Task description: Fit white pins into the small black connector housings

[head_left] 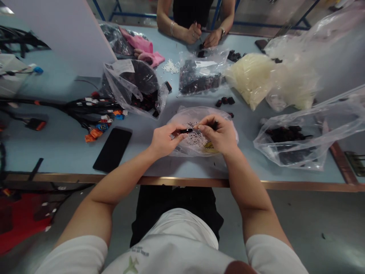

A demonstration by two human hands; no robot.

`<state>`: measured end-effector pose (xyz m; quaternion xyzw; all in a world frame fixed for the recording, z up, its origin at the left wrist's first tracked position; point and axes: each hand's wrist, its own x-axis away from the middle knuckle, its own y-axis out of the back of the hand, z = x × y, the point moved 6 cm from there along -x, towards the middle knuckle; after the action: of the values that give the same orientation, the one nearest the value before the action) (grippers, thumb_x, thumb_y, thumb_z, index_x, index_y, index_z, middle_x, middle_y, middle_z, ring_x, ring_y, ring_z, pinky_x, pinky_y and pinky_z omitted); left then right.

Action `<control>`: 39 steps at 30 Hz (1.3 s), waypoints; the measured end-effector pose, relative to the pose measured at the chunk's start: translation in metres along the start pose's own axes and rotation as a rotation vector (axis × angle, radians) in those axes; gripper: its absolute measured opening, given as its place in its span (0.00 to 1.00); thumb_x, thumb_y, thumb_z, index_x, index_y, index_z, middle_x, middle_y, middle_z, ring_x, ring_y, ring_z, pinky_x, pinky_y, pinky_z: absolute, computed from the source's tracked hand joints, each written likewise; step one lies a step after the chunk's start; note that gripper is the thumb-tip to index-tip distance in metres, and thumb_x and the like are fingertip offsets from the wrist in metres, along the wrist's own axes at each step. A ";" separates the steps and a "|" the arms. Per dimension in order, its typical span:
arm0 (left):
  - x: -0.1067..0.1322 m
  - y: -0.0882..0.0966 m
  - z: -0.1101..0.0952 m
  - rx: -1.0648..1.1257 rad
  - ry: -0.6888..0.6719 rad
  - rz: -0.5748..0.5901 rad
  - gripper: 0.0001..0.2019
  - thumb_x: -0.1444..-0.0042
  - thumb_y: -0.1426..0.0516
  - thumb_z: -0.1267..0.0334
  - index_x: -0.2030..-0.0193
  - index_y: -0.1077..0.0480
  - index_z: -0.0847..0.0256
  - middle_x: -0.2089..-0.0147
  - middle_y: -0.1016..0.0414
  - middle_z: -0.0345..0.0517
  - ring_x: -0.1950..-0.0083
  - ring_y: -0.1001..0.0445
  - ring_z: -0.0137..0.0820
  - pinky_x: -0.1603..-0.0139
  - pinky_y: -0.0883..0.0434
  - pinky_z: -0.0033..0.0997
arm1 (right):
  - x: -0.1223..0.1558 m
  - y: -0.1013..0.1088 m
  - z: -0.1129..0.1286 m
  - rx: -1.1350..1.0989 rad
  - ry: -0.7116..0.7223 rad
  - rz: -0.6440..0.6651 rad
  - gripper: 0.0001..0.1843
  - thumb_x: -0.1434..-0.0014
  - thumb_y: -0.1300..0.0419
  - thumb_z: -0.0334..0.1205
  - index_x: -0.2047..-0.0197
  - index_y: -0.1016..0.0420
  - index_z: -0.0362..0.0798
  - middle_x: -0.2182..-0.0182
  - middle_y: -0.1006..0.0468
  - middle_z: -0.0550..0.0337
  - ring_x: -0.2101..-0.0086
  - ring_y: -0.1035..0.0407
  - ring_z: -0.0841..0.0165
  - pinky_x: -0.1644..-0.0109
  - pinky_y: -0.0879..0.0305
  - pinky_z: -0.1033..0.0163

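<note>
The left hand (164, 140) pinches a slim black plastic piece (186, 131) between thumb and forefinger; its long axis lies nearly level across the view, tip pointing right toward the right hand (218, 134); that hand's fingers, pressed together, pinch a small dark part (214, 125); whether the two items touch cannot be told; both are held above a clear plastic bag (173, 146) of small black and white pieces (191, 137); a wire harness (85, 110) and a black phone (112, 149) lie to the left on the pale blue table (159, 167).

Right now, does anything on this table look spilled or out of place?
Yes: a small heap of loose white pieces lies straight on the table, outside the bags, beside some pink cloth. It looks spilled, though it may have been put there.
</note>
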<state>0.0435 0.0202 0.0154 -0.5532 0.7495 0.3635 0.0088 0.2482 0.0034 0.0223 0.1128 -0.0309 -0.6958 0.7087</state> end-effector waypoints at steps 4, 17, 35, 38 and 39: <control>0.001 -0.001 0.000 0.001 -0.005 0.013 0.26 0.32 0.40 0.35 0.52 0.17 0.56 0.58 0.12 0.45 0.65 0.18 0.29 0.59 0.22 0.27 | -0.002 -0.001 -0.002 -0.027 -0.022 0.021 0.25 0.43 0.27 0.66 0.64 0.24 0.52 0.72 0.24 0.63 0.72 0.35 0.70 0.69 0.39 0.61; 0.006 -0.003 -0.004 -0.065 -0.125 0.031 0.22 0.29 0.41 0.39 0.50 0.17 0.56 0.57 0.12 0.43 0.63 0.15 0.29 0.58 0.20 0.26 | 0.002 -0.018 0.003 0.032 0.017 0.140 0.13 0.42 0.29 0.49 0.66 0.23 0.51 0.73 0.25 0.65 0.73 0.38 0.72 0.67 0.40 0.61; 0.007 -0.009 -0.005 -0.067 -0.160 0.096 0.15 0.26 0.45 0.49 0.55 0.19 0.48 0.51 0.12 0.44 0.50 0.13 0.37 0.46 0.15 0.39 | 0.006 -0.015 0.016 0.292 0.245 0.179 0.08 0.34 0.34 0.45 0.65 0.24 0.53 0.68 0.23 0.61 0.66 0.31 0.66 0.58 0.34 0.58; 0.007 -0.007 -0.011 -0.035 -0.212 0.081 0.15 0.26 0.45 0.49 0.56 0.19 0.49 0.50 0.11 0.45 0.50 0.12 0.37 0.46 0.14 0.41 | 0.004 -0.016 0.010 0.214 0.171 0.221 0.09 0.36 0.32 0.45 0.65 0.26 0.53 0.68 0.25 0.63 0.67 0.33 0.68 0.60 0.34 0.59; 0.007 -0.006 -0.012 -0.021 -0.230 0.072 0.14 0.26 0.45 0.50 0.56 0.19 0.49 0.50 0.11 0.45 0.50 0.12 0.36 0.47 0.13 0.41 | 0.003 -0.016 0.007 0.180 0.127 0.232 0.10 0.38 0.31 0.46 0.64 0.26 0.53 0.69 0.25 0.63 0.67 0.33 0.68 0.60 0.35 0.59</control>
<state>0.0505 0.0068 0.0184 -0.4808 0.7589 0.4326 0.0759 0.2314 -0.0007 0.0260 0.2151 -0.0611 -0.5953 0.7717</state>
